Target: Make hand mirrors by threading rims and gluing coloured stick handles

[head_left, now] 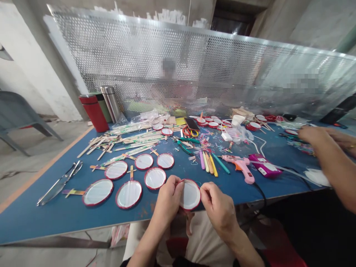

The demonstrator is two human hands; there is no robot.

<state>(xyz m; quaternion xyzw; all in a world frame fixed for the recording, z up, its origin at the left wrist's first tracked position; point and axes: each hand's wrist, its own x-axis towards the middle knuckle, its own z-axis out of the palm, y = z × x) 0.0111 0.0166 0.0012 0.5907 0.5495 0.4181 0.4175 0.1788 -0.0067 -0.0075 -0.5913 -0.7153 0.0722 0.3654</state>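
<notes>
1. Red-rimmed round disc [190, 195], white film across its face, tilted up betw. both hands, over near edge of blue table [83, 222]. Can't tell if it touches table.
2. Grip: L hand [168, 198] pinches rim on disc's left side, R hand [218, 207] pinches right side. Both clamped on it, disc sits betw. them.
3. Just ahead on table: 6 similar discs [128, 194], some w/ wooden craft sticks [73, 192] at rim; nearest lies close to L hand.
4. Further R: pink glue gun [241, 167] w/ black cord, magenta box [263, 165], coloured crayons [208, 164].
5. Mid-table: green-handled pliers [185, 142], loose stick bundles [133, 139], more red rims behind.
6. Far L: scissors [59, 183] on table.
7. Right edge: other person's hand [313, 135], well apart from the disc.
8. Back: perforated metal screen [178, 55] across far side, red flask [94, 113] and steel flask [111, 104] before it.
</notes>
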